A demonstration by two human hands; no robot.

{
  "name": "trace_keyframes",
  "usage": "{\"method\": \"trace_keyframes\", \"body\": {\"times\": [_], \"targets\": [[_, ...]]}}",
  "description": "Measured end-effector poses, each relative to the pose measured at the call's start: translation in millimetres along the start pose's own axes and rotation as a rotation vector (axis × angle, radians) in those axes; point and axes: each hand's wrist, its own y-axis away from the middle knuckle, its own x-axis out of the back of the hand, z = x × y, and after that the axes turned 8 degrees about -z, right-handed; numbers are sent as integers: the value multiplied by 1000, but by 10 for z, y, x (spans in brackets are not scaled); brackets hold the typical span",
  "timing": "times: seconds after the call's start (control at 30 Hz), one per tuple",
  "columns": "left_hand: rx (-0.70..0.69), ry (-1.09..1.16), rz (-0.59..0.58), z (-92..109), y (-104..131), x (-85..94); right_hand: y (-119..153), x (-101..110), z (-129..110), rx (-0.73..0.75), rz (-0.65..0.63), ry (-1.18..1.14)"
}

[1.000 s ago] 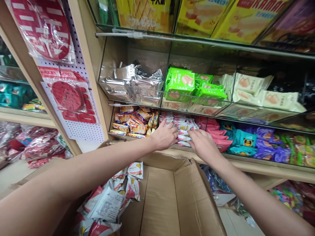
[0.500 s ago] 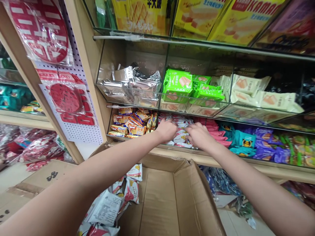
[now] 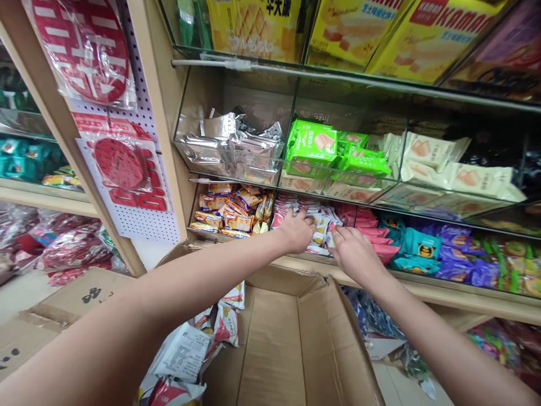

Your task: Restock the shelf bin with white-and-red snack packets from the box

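On the low shelf, my left hand (image 3: 297,230) rests on white and pink snack packets (image 3: 323,220), its fingers apart. Beside it, my right hand (image 3: 354,248) touches the right edge of the same pile, with its fingers spread and nothing held. Orange biscuit packets (image 3: 236,211) fill the compartment to the left, and pink packets (image 3: 374,228) lie just right of the pile. Below my arms stands an open cardboard box (image 3: 273,344), with larger white and red packets (image 3: 226,324) along its left side.
Above are a clear shelf bin with silver packets (image 3: 230,144), green packets (image 3: 315,144) and cream packets (image 3: 431,152). A metal rail (image 3: 262,66) crosses above them. A wooden upright (image 3: 163,135) stands on the left, with box flaps (image 3: 80,293) below.
My left hand has shifted slightly right and down, its fingers more spread. My right hand has moved a little right and down. The view has shifted slightly.
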Motion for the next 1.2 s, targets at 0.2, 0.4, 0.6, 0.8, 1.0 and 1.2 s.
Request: {"method": "trace_keyframes", "body": {"times": [0.2, 0.4, 0.6, 0.8, 1.0, 1.2], "targets": [[-91, -5, 170, -77, 435, 201, 207, 158, -97, 14, 115, -124], [-382, 171, -260, 17, 1329, -40, 582, 223, -747, 340, -214, -463], [-124, 157, -699, 37, 1816, -488, 478, 65, -1359, 444, -724, -724], [-43, 495, -688, -110, 1881, -620, 337, -175, -1931, 164, -839, -1062], [-43, 591, -641, -170, 2021, -664, 521, -386, -2293, -251, -839, -1673], [96, 661, -358, -230, 1932, -472, 486, -237, -2131, -526, -1051, -1891]]}}
